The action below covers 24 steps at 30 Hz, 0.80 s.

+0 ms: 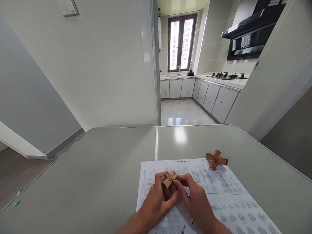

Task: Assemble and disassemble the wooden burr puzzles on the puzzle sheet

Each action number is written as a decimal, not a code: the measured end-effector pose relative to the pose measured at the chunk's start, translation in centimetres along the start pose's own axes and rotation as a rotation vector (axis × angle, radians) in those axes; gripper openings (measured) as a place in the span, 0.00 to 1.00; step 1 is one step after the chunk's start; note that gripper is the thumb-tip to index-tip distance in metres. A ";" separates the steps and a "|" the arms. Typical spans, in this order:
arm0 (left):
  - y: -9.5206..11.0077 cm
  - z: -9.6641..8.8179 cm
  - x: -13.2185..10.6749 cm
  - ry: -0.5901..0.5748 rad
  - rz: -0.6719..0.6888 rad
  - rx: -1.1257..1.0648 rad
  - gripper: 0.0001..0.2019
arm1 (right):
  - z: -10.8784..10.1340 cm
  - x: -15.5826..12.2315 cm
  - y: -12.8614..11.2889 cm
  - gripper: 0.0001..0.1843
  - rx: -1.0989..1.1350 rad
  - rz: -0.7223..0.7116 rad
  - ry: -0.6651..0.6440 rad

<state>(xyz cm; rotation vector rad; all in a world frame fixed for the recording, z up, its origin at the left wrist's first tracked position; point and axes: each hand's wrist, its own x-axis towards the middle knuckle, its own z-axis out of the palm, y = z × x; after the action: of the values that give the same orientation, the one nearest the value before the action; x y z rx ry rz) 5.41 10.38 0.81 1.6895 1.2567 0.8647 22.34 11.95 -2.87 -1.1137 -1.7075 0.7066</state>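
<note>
A small wooden block puzzle [170, 178] of light-coloured interlocking pieces is held between both hands, just above a printed sheet [226, 198]. My left hand [156, 201] wraps its fingers round the puzzle's left and lower side. My right hand [196, 201] pinches its right side with thumb and fingers. A second wooden puzzle [215, 159], a reddish-brown cross of interlocked sticks, lies on the sheet's far right corner, about a hand's length beyond my right hand.
The sheet, covered in rows of small diagrams, lies on a grey-green folding table [85, 175] with a centre seam [156, 143]. Beyond the table stand a white wall [97, 65] and a doorway into a kitchen [192, 91].
</note>
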 end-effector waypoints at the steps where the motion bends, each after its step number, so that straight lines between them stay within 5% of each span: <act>1: -0.1 0.0 0.0 0.003 0.004 0.002 0.25 | 0.0 0.0 0.0 0.11 0.005 0.008 -0.004; 6: -0.8 0.0 0.1 0.044 -0.003 0.109 0.27 | -0.2 0.1 -0.4 0.13 0.029 0.033 -0.022; 13: -0.8 -0.4 0.3 0.172 0.161 0.403 0.27 | -0.4 0.0 -0.7 0.12 0.048 0.021 -0.063; 24: -0.3 -0.7 0.1 0.166 0.278 0.215 0.33 | -1.5 0.9 -0.6 0.19 0.252 0.123 -0.110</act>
<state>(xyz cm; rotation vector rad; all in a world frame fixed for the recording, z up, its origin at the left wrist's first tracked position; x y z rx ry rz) 4.70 10.65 0.79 2.0328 1.2799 1.0843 23.34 12.50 -1.42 -1.0233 -1.5976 1.0466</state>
